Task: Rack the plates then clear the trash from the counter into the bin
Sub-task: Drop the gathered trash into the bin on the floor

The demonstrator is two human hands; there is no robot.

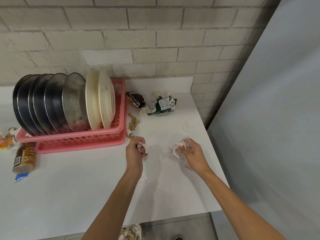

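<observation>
Several dark plates (41, 103), a metal plate and two white plates (99, 99) stand upright in a pink rack (81, 137) on the white counter (78, 187). My left hand (134, 154) grips a crumpled white tissue beside the rack's front right corner. To its right my right hand (192, 153) holds a scrunched piece of clear plastic wrap (183, 144). Loose trash lies behind the hands: a dark snack wrapper (136, 99), a green wrapper (162, 105), brown paper scraps (133, 123) and a white tissue scrap (187, 125).
Left of the rack lie a brown can-like packet (25, 157), a blue wrapper scrap (20, 177) and orange-white trash (7, 139). A bin (130, 232) with trash in it stands below the counter's front edge. A grey panel rises on the right, and a brick wall at the back.
</observation>
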